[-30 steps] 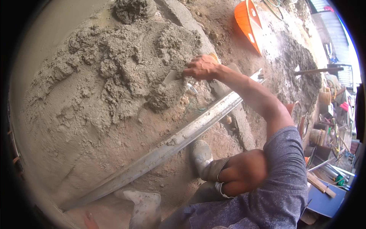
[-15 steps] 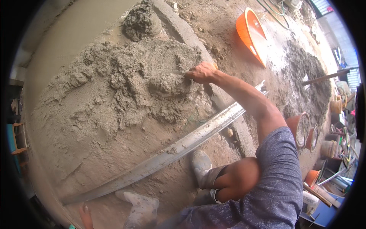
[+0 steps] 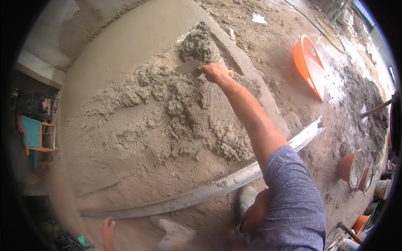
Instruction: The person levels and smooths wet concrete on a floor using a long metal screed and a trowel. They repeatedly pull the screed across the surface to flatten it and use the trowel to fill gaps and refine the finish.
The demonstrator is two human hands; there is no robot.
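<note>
Concrete pile [image 3: 180,106] is in the middle, metal bar [image 3: 201,195] running along its near side, boots [image 3: 176,235] on the near side of that. Trowel [image 3: 189,67] is just left of the right fingers [image 3: 209,72], towards the pile's far end. Basin [image 3: 302,62] is off right, hose [image 3: 321,31] behind it, buckets [image 3: 347,168] nearer, same side

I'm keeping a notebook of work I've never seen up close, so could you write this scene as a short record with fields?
Right hand: grips a small grey metal-bladed trowel
Left hand: low at left, near the bar's end; any hold unclear
Material: lumpy, wet grey cement-like mix
Smooth area: flat grey surface, upper left of the mix
Bar: long grey metal bar, slanting between the mix and pale, stained boots
Upper right: bright orange plastic basin on brown ground
</note>
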